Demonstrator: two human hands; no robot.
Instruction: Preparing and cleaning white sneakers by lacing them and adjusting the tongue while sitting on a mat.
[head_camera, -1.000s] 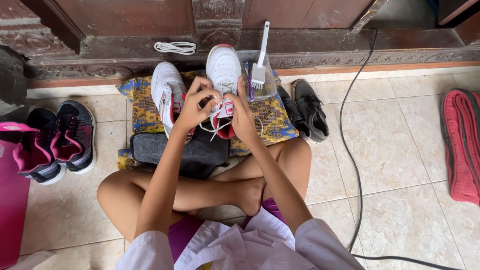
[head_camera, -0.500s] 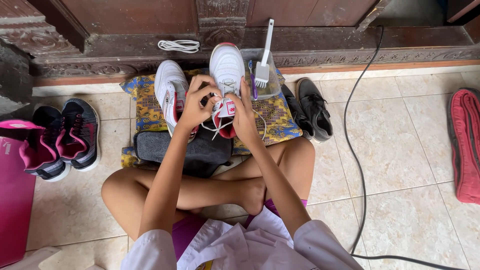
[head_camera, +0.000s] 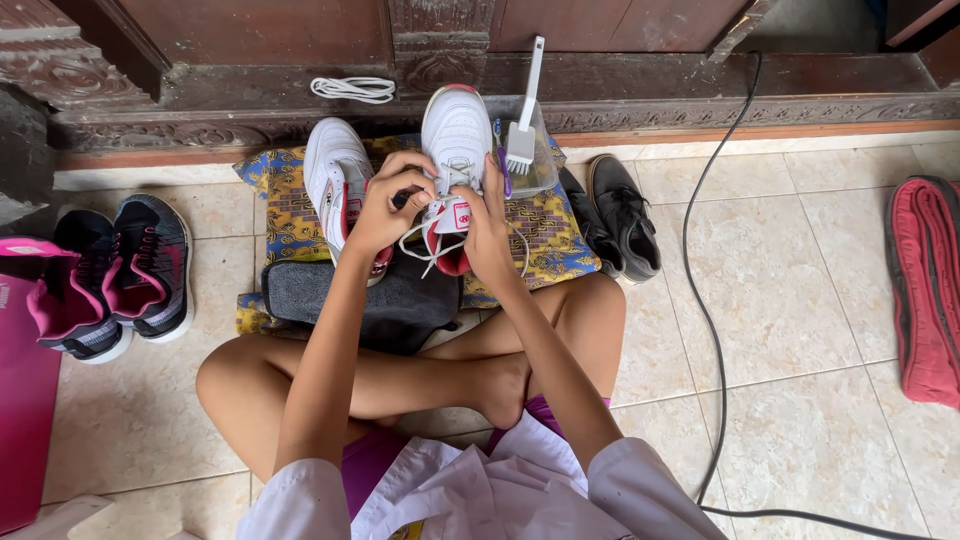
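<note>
White leather is what both hands work on: a white sneaker with red trim is held up between them, toe pointing away from the person toward the carved wooden step, heel and tongue toward the body, so its long axis runs straight out from the chest.

From the head camera, the only view, the left hand sits on the shoe's left flank, its fingers curled shut in a pinch on a white lace near the eyelets. The right hand clasps the other flank beside the tongue, fingers closed around the upper and steadying it; whether it also pinches lace I cannot tell. Loose loops of lace hang below the hands, toward the lap. Both hands touch the shoe, the left one being nearer the lace.

A second white sneaker lies just beside, to the left, on a patterned blue and yellow cloth. A dark grey towel rests between the cloth and the crossed legs. Behind the held shoe a clear tub holds a white brush. A coiled spare lace lies on the step. Black shoes sit right of the cloth, and pink and black trainers well off to the left.
</note>
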